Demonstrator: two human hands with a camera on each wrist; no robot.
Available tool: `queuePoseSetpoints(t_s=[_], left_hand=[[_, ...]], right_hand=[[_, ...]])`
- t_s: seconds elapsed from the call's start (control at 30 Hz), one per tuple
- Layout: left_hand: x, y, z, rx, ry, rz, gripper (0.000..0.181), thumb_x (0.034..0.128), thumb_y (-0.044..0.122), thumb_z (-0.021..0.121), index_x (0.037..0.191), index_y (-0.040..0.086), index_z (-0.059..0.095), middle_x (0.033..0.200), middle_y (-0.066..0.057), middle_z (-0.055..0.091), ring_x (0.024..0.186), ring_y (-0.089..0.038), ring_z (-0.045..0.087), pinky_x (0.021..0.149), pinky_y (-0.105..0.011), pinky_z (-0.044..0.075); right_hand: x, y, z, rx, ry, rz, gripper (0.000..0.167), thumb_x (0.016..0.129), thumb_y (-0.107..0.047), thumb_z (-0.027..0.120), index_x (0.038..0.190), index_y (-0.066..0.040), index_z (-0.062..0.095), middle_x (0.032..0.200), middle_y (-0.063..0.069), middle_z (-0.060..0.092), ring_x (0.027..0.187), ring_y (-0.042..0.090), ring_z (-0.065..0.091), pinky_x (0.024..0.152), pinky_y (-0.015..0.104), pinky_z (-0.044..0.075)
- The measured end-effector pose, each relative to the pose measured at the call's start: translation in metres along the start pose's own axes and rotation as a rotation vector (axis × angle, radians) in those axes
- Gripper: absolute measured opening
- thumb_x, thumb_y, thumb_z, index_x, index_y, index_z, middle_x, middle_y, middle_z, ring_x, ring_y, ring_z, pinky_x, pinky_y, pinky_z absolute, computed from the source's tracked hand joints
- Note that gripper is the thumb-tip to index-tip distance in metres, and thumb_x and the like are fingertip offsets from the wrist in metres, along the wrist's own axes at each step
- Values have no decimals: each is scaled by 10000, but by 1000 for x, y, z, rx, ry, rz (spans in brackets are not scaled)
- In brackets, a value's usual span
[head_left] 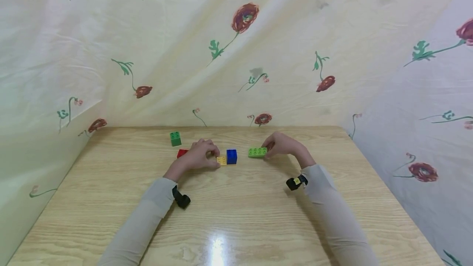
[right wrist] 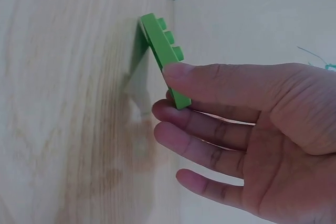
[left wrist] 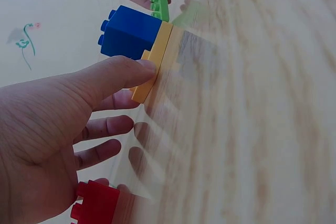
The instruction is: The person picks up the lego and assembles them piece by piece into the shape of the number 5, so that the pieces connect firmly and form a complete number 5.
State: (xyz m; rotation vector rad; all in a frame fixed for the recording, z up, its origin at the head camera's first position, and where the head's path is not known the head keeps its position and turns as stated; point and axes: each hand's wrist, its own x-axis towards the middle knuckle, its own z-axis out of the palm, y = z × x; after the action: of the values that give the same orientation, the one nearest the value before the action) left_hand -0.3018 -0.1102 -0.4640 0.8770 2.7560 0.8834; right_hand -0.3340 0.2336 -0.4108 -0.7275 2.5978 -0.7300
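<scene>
A flat yellow building brick (head_left: 221,160) lies on the table with a tall blue brick (head_left: 231,156) on its right end. My left hand (head_left: 199,154) pinches the yellow brick's left end between thumb and index finger, as the left wrist view shows on the yellow brick (left wrist: 153,61). To the right, my right hand (head_left: 282,145) holds a flat light green brick (head_left: 257,152) by its right end. In the right wrist view the light green brick (right wrist: 165,59) is tilted, thumb on one side and fingers on the other.
A red brick (head_left: 182,152) sits just behind my left hand, partly hidden by it. Farther back on the left stands a dark green brick (head_left: 175,138). The wooden table (head_left: 236,208) ends at a flowered cloth (head_left: 177,52) hanging behind it.
</scene>
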Motion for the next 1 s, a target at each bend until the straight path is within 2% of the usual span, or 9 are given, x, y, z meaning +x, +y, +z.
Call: queuePoseSetpoints(t_s=[0.13, 0.27, 0.63, 1.0], left_hand=[[0, 1, 0, -5, -1, -4, 240, 847, 330, 836, 997, 178, 724, 1072, -19, 621, 1051, -225, 441, 957, -436, 320], [0, 0, 0, -4, 1, -1, 240, 847, 328, 836, 996, 178, 724, 1068, -22, 621, 1049, -222, 443, 955, -431, 316], [-1, 0, 1, -3, 7, 1, 241, 849, 332, 836, 1000, 183, 722, 1064, -18, 618, 1041, -221, 441, 951, -431, 311], [-1, 0, 1, 3, 9, 1, 238, 848, 319, 837, 1003, 175, 727, 1069, -22, 621, 1033, -222, 440, 940, -417, 309]], right_hand=[[1, -5, 1, 12, -11, -13, 354, 860, -68, 775, 1184, 61, 714, 969, 104, 747, 834, 143, 648, 742, 275, 533], [4, -10, 2, 35, -8, -4, 369, 884, -66, 763, 1228, 52, 700, 1067, 151, 752, 884, 160, 667, 791, 303, 551], [11, -26, 7, 113, 59, -114, 402, 918, -96, 749, 1279, 59, 664, 1195, 204, 711, 1008, 249, 688, 871, 375, 573], [17, -40, 15, 174, 109, -140, 416, 937, -145, 741, 1322, -11, 663, 1199, 146, 724, 1034, 222, 696, 889, 364, 575]])
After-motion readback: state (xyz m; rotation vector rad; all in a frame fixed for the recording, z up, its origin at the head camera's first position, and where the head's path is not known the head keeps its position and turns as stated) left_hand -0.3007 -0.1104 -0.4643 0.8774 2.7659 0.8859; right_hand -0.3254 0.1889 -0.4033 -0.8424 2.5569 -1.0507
